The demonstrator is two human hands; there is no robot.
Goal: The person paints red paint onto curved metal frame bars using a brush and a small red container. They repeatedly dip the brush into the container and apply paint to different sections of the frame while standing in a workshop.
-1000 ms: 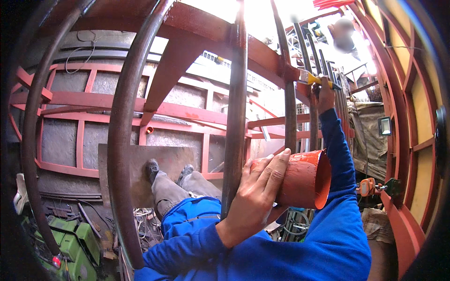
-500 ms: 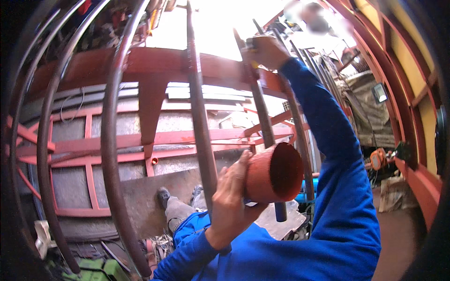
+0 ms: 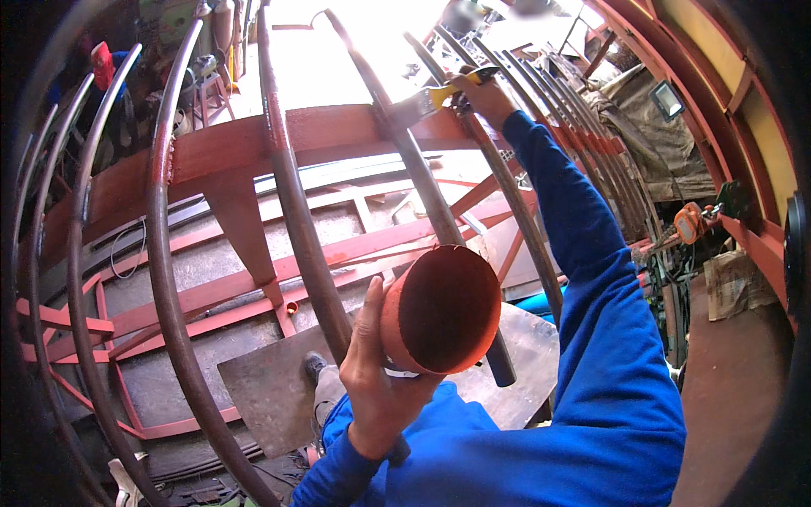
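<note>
My left hand (image 3: 376, 384) is closed around a red-coated, round paint can (image 3: 393, 325), tilted so its wide mouth faces up toward me; the inside is dark. Up at the far end of my raised right arm, my right hand (image 3: 490, 97) grips a paintbrush (image 3: 440, 95) with a yellow and black handle. The wide, pale end of the brush lies at a dark metal pipe (image 3: 431, 190), close to where that pipe crosses a red beam (image 3: 334, 135). Glare and blur hide the exact contact there.
Several more dark pipes (image 3: 182, 325) stand in a row to the left and right along the beam. Behind them are a red metal frame (image 3: 194, 308) and a sheet of metal (image 3: 266, 384). An orange hoist (image 3: 688, 224) hangs at the right, beside a red-framed yellow panel (image 3: 764, 160).
The head view has shifted, showing more pipes on the right. The paint can's mouth has turned more toward me. The paintbrush has turned, so its flat side shows. Both hands keep their holds.
</note>
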